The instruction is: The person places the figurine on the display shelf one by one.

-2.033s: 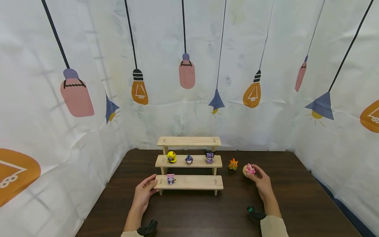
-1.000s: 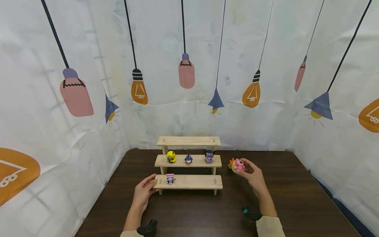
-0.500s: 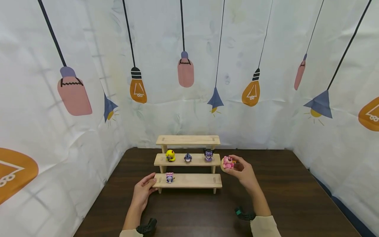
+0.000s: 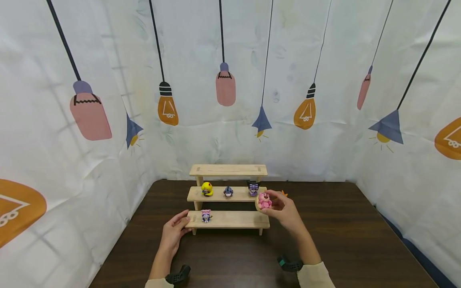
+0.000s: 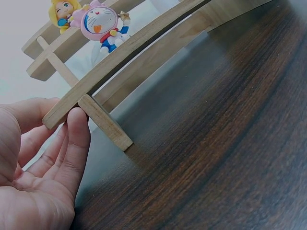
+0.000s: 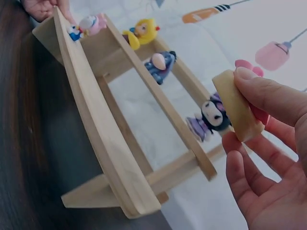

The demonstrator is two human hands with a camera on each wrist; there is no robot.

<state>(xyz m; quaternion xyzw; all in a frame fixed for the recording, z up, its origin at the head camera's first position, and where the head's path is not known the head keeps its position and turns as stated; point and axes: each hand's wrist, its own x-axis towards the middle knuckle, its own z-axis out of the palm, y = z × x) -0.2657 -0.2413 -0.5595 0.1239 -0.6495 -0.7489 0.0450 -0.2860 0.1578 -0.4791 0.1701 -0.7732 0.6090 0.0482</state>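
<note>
My left hand (image 4: 172, 236) grips the left end of the lowest step of a three-tier wooden stand (image 4: 230, 219), thumb and fingers around the board. My right hand (image 4: 286, 213) pinches a pink bear figurine (image 4: 264, 201) with a round pale-yellow back (image 6: 240, 108), held in the air by the right end of the stand. A blue-and-white cat figurine (image 5: 103, 26) in a pink hood stands on the lowest step. Along the middle step are a yellow-haired figurine (image 4: 207, 189), a blue-grey donkey figurine (image 6: 160, 66) and a purple-and-black figurine (image 6: 211, 116).
An orange figurine (image 4: 284, 193) on the dark wooden table (image 4: 324, 236) is mostly hidden behind my right hand. The stand's top step (image 4: 228, 170) rises at the back. A white fabric wall (image 4: 216, 144) printed with lamps encloses the table's back and sides.
My right hand has carried the pink bear figurine leftward from the right side of the table, past the orange figurine, to the stand's right end. The left hand stays on the lowest step.
</note>
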